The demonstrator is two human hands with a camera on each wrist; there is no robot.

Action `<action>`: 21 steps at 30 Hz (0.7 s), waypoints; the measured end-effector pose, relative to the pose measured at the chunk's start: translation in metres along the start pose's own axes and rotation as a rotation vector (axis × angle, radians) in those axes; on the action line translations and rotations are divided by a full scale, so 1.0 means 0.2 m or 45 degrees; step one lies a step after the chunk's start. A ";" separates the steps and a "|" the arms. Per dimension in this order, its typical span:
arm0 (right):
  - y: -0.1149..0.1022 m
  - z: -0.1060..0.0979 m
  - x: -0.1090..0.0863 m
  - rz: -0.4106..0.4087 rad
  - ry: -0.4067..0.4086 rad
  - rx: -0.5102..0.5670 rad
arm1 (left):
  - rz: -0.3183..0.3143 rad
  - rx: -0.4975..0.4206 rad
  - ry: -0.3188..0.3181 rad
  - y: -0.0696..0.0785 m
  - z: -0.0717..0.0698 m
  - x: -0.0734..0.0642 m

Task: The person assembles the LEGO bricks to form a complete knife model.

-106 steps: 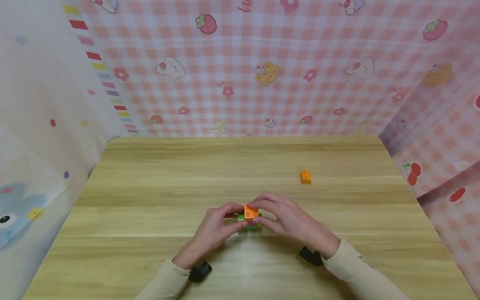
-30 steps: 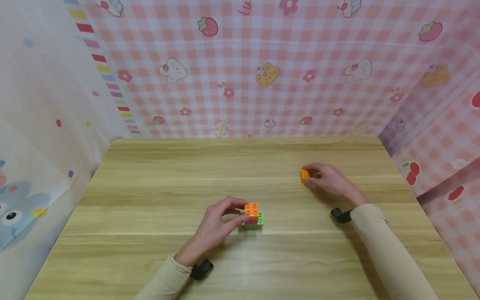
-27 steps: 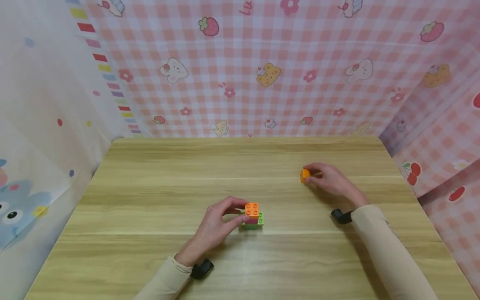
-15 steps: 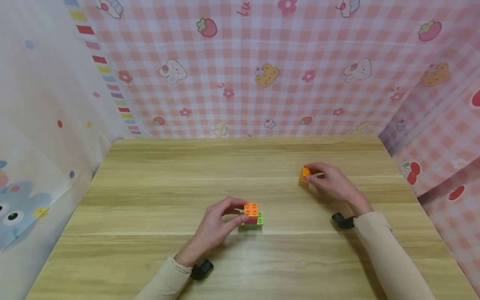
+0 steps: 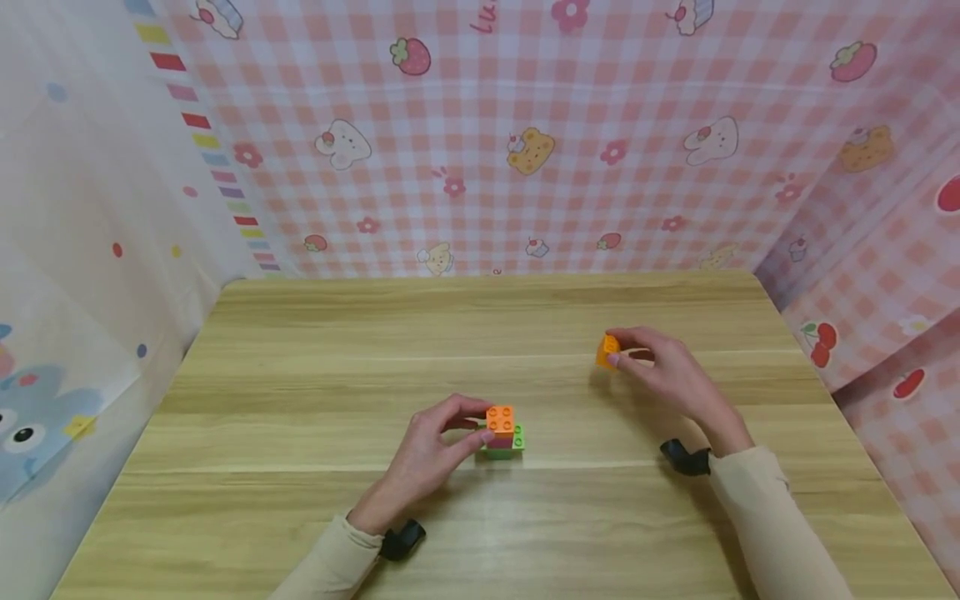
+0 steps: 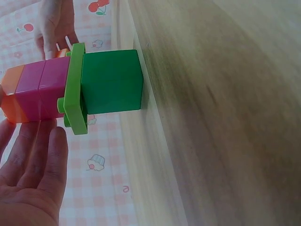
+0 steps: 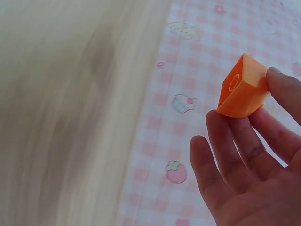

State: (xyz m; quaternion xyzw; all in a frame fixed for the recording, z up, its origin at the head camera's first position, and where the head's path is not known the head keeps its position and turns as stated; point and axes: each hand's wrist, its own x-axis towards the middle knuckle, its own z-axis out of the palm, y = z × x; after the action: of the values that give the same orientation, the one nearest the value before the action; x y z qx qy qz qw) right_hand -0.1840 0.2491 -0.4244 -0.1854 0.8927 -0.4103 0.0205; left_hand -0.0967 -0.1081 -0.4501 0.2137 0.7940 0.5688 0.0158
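Note:
My left hand (image 5: pixel 429 450) grips the upper part of a toy brick stack (image 6: pixel 43 87), thumb in front and fingers behind. From the bottom the stack has a dark green brick (image 6: pixel 113 81), a lime green plate (image 6: pixel 75 94), two magenta bricks and an orange brick (image 5: pixel 500 420) with studs on top. The lime plate juts out past the magenta bricks on both sides. To the right and farther back, my right hand (image 5: pixel 670 372) pinches a small orange brick (image 7: pixel 247 89) with a curved side between thumb and fingertips. This brick is held above the table, its hollow underside showing in the right wrist view.
The wooden table (image 5: pixel 315 358) extends around both hands. Behind it hangs a pink checked cloth (image 5: pixel 480 108), with more cloth along the right side and a white dotted cloth (image 5: pixel 90 208) on the left. A black wrist strap piece (image 5: pixel 684 458) juts below the right wrist.
My right hand left the stack, went to the orange curved brick lying back right, took hold of it and lifted it off the table. The left hand stays on the stack.

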 end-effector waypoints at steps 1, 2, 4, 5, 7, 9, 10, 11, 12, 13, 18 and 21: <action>-0.01 0.00 -0.01 -0.012 0.014 0.000 | 0.006 -0.003 0.001 0.00 0.00 0.00; -0.03 0.00 -0.01 -0.027 0.029 -0.001 | 0.012 -0.004 0.002 0.00 0.00 0.00; -0.05 0.01 -0.03 -0.056 0.050 0.007 | 0.022 -0.008 0.004 -0.01 0.00 0.00; -0.07 0.01 -0.03 -0.071 0.058 0.009 | 0.026 -0.009 0.004 -0.01 0.00 0.00; -0.10 0.01 -0.04 -0.100 0.074 0.007 | 0.032 -0.009 0.005 -0.01 0.00 0.00; -0.13 0.02 -0.06 -0.122 0.087 0.009 | 0.034 -0.008 0.004 -0.01 0.00 0.00; -0.15 0.02 -0.06 -0.135 0.095 0.001 | 0.034 -0.008 0.004 -0.01 0.00 -0.01; -0.16 0.02 -0.07 -0.149 0.102 -0.005 | 0.034 -0.008 0.004 -0.01 0.00 -0.01; -0.18 0.02 -0.07 -0.159 0.112 -0.009 | 0.034 -0.008 0.003 -0.01 0.00 -0.01; -0.20 0.02 -0.08 -0.169 0.120 -0.011 | 0.032 -0.007 0.003 -0.01 0.00 -0.01; -0.28 0.03 -0.09 -0.230 0.142 -0.029 | 0.033 0.001 0.006 -0.01 0.00 0.00; -0.33 0.03 -0.10 -0.252 0.130 -0.044 | 0.032 0.004 0.009 0.00 0.00 0.00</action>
State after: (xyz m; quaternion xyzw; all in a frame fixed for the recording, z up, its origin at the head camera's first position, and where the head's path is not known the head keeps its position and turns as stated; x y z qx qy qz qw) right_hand -0.1430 0.2133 -0.3823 -0.2519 0.8767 -0.4038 -0.0691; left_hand -0.0968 -0.1085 -0.4509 0.2217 0.7923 0.5684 0.0055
